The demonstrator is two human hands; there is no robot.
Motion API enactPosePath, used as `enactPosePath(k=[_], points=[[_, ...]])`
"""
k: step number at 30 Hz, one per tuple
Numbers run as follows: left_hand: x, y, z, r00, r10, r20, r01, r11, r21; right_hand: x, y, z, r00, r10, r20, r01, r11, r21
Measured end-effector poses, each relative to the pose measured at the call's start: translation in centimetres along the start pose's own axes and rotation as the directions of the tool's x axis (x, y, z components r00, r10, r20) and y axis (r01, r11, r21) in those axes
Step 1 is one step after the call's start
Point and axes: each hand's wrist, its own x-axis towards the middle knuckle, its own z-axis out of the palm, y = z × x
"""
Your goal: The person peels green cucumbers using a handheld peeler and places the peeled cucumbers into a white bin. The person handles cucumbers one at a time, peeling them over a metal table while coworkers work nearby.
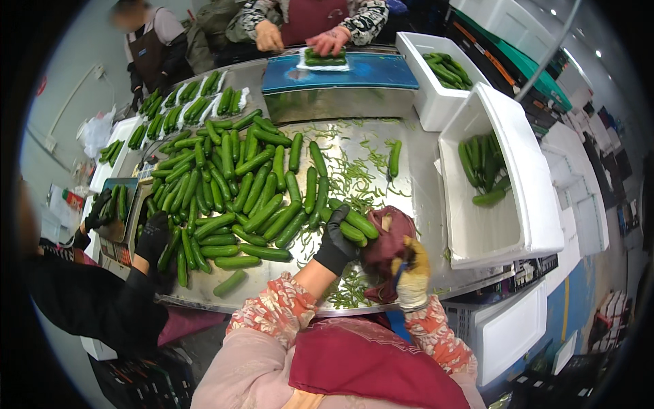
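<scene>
My left hand (338, 240), in a black glove, grips a few green cucumbers (360, 224) above the near edge of the metal table (426, 204). Close to their tips lies a crumpled maroon cloth (386, 255). In a yellow and white work glove, my right hand (413, 271) is closed around a small blue-handled tool (401, 270) beside that cloth; the tool's working end cannot be made out. A large heap of cucumbers (235, 179) spreads to the left. Thin green cucumber scraps (352, 179) are scattered over the metal around my hands.
To the right, a tilted white foam box (536, 204) holds cucumbers; another foam box (434, 110) stands behind it. Across the table, a co-worker's gloved hand (329, 41) presses cucumbers on a blue-topped stand (378, 76). At left, another person's black-gloved hand (153, 237) touches the heap. Packed trays (194, 110) sit far left.
</scene>
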Motion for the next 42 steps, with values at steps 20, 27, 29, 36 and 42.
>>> enactPosePath(k=[20,27,29,36,42], points=[[3.7,-2.2,-3.6,0.998,-0.025,0.049,0.031,0.99,-0.135,-0.6,2.2,0.3,0.989,0.145,-0.034,-0.138,0.976,0.167],[4.8,-4.1,-2.8,0.976,0.174,-0.129,-0.176,0.984,-0.009,0.6,4.9,2.6,0.969,0.077,-0.233,-0.075,0.997,0.017],[5.3,-4.3,-4.4,0.954,0.239,-0.183,-0.236,0.971,0.038,0.9,5.4,2.6,0.955,0.13,-0.267,-0.125,0.991,0.038],[3.6,-2.2,-0.9,0.989,0.024,-0.145,-0.038,0.995,-0.094,1.1,8.2,-0.5,0.942,0.24,-0.233,-0.132,0.907,0.4],[4.2,-4.2,0.0,0.995,0.049,-0.091,-0.054,0.997,-0.047,1.5,4.0,2.0,0.986,0.073,-0.151,-0.056,0.992,0.117]])
